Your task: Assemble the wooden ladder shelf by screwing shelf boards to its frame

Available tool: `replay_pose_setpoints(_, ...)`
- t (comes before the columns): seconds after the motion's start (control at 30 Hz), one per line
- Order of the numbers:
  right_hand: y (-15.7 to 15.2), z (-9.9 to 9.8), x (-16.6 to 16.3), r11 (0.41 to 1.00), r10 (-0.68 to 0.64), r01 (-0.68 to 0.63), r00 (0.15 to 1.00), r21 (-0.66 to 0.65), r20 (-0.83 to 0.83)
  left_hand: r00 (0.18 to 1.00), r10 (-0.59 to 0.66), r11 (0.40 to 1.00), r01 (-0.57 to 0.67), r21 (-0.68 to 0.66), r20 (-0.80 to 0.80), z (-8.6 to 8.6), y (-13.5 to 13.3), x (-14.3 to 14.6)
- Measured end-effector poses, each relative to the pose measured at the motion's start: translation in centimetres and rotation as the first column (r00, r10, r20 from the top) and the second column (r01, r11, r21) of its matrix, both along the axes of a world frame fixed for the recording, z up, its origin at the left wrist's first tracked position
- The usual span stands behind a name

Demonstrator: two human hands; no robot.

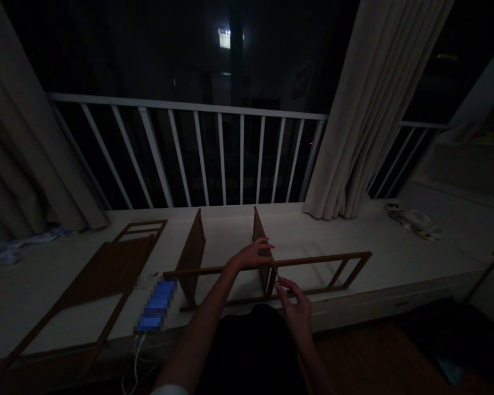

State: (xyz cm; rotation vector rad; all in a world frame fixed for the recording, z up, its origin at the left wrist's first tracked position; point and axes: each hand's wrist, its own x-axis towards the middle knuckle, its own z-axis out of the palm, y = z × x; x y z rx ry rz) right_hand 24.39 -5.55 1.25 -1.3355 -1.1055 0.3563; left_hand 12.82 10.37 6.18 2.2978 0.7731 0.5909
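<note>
A brown wooden frame lies on its side before me, with two upright boards set across it. My left hand reaches over the frame and grips the edge of the right-hand board, its fingers lying across the board's edge. Just right of that joint, my right hand pinches a thin rod-like tool between thumb and fingertips. The tool points up at the frame's rail; its tip and any fastener there are too dark to make out. The left-hand board stands untouched.
A second wooden frame with a panel lies at the left. Beside it is a blurred blue-screened device with a white cable. White railing and curtains stand behind the pale ledge. Crumpled cloth lies right.
</note>
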Motion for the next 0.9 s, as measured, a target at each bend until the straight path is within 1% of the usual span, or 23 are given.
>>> replay_pose_setpoints(0.2, 0.0, 0.6, 0.2, 0.993, -0.032, 0.009, 0.979, 0.114, 0.203, 1.000, -0.020, 1.000, 0.020, 0.020, 0.017, -0.1, 0.1, -0.1)
replay_pose_setpoints(0.3, 0.0, 1.0, 0.2, 0.990, -0.012, -0.024, 0.968, 0.141, 0.249, 1.000, -0.024, 0.999, 0.023, 0.031, 0.011, -0.2, 0.2, -0.1)
replay_pose_setpoints(0.37, 0.0, 1.2, 0.1, 0.990, 0.007, -0.043, 0.968, 0.136, 0.252, 1.000, -0.024, 0.999, 0.024, 0.030, 0.011, -0.2, 0.3, -0.1)
replay_pose_setpoints(0.53, -0.2, 1.4, 0.1, 0.998, -0.002, -0.009, 0.985, 0.067, 0.174, 0.999, -0.029, 1.000, 0.029, 0.013, 0.017, -0.1, 0.2, -0.1)
replay_pose_setpoints(0.7, -0.2, 1.4, 0.4, 1.000, -0.012, 0.013, 0.999, -0.009, 0.041, 0.999, -0.031, 0.999, 0.031, 0.010, 0.025, -0.1, 0.1, 0.0)
replay_pose_setpoints(0.83, 0.3, 0.9, 0.8, 1.000, 0.006, -0.006, 0.992, -0.003, -0.130, 1.000, -0.024, 1.000, 0.023, 0.019, 0.020, -0.3, 0.2, 0.0)
replay_pose_setpoints(0.9, 0.5, 0.4, 1.0, 1.000, 0.023, -0.023, 0.983, 0.000, -0.182, 1.000, -0.021, 0.999, 0.020, 0.025, 0.014, -0.3, 0.3, 0.1)
